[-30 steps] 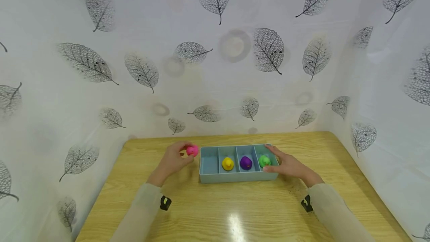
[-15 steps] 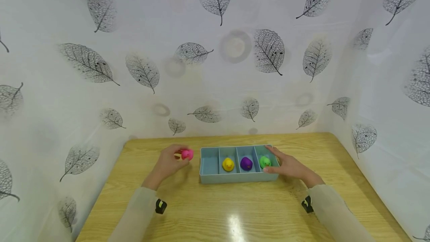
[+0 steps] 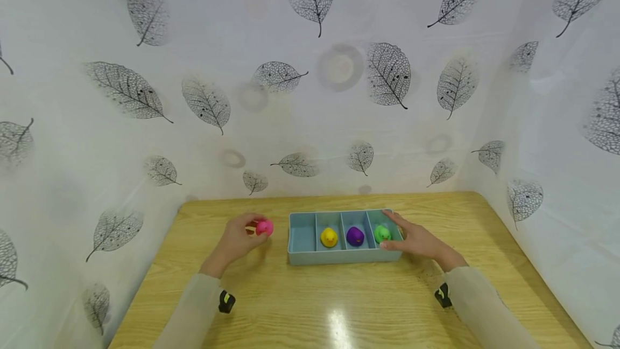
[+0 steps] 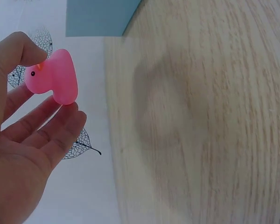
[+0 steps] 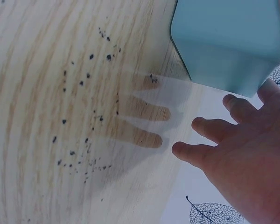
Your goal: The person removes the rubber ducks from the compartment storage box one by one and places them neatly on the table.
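Note:
My left hand (image 3: 235, 240) pinches a pink rubber duck (image 3: 264, 228) between thumb and fingertips, left of a blue-grey divided box (image 3: 334, 256). In the left wrist view the duck (image 4: 63, 77) shows its eye and orange beak, held over the wooden table. My right hand (image 3: 420, 238) spans the box's right end, thumb at the front rim and index finger at the back rim. Its other fingers spread out beside the end wall in the right wrist view. Three compartments hold a yellow duck (image 3: 329, 237), a purple duck (image 3: 355, 236) and a green duck (image 3: 382, 234); the leftmost holds none.
The wooden table (image 3: 300, 306) reaches back to a white leaf-patterned sheet (image 3: 315, 123) that also hangs along both sides. Small dark specks (image 5: 88, 76) lie on the tabletop by my right hand. A black wrist device (image 3: 226, 301) sits below the left sleeve.
My left hand has moved left and slightly toward me with the pink duck, widening the distance from the box. My right hand and the box have stayed in place.

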The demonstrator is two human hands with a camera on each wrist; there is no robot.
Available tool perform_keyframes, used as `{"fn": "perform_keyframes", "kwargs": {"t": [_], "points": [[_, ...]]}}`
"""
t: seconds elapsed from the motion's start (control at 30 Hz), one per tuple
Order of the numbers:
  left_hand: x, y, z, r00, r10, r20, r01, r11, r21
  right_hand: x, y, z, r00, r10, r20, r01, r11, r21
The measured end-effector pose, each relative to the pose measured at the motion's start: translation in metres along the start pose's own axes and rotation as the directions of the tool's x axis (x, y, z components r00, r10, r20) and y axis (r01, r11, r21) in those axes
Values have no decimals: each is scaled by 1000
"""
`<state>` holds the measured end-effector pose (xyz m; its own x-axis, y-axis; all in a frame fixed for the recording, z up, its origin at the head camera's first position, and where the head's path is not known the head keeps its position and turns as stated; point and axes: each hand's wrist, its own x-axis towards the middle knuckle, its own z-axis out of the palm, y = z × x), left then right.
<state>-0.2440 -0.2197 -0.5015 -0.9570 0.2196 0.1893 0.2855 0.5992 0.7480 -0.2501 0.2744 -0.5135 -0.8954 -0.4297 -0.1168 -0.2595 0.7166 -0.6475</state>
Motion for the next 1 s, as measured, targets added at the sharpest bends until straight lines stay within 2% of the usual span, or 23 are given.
{"fn": "perform_keyframes", "kwargs": {"t": [0.57, 0.8, 1.0], "points": [[-8, -20, -3, 996, -89, 2, 89, 995, -42, -1, -2, 0, 1000, 16, -1, -16, 1000, 2], [-13, -27, -6, 996, -84, 11, 84, 996, 24, -2, -3, 0, 1000, 17, 0, -17, 1000, 6], [-16, -29, -8, 991, -122, 47, 120, 992, 43, -2, -1, 0, 1000, 18, 7, -18, 1000, 11]]}}
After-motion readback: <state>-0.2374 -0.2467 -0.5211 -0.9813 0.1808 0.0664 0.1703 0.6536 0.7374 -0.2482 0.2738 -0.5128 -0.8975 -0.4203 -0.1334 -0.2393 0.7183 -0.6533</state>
